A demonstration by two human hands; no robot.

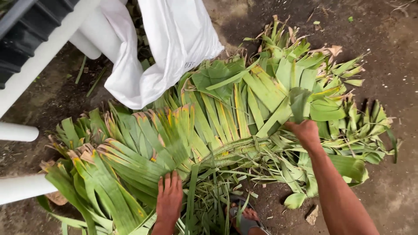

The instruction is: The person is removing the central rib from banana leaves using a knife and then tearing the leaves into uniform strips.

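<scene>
A large heap of cut banana leaves [226,117] lies spread on the dirt ground, their strips green with yellow and brown edges. My left hand [169,196] lies flat, fingers apart, pressing on the leaf strips at the lower middle. My right hand [306,132] is closed around a folded green leaf piece [299,102] that stands up from the pile at the right. A thick green midrib [230,148] runs across the heap between my two hands.
A white woven sack [170,48] rests on the leaves at the top. White pipe-like legs [19,131] and a dark frame [26,26] stand at the left. My sandalled foot [244,217] shows at the bottom. Bare soil [392,52] surrounds the pile.
</scene>
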